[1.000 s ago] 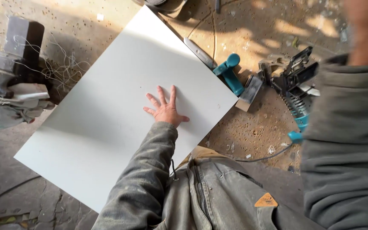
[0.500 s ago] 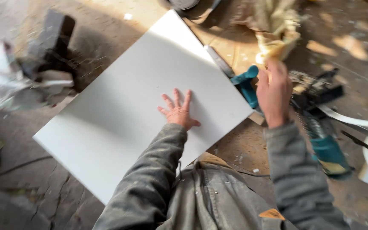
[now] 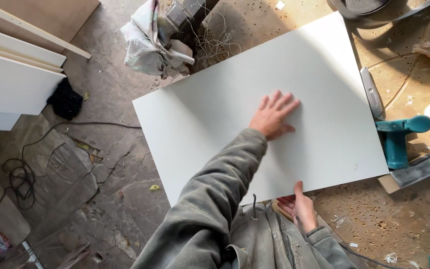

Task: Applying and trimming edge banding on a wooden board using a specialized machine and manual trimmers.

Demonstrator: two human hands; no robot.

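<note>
Hands are both on the large white rectangular panel [image 3: 255, 114], which lies flat on the sawdust-covered tabletop [image 3: 414, 219]. Our left hand [image 3: 273, 116] presses on it, fingers spread; our right hand [image 3: 302, 209] pinches its near edge. We judge positioning unfinished; the teal power tool [image 3: 399, 139] waits untouched beside it.

Cracked concrete floor [image 3: 100, 174], sunlit sawdust at right. Black cable [image 3: 21, 177] coiled left. Stacked white boards [image 3: 11, 84] far left. Crumpled cloth [image 3: 145, 45] far centre.
</note>
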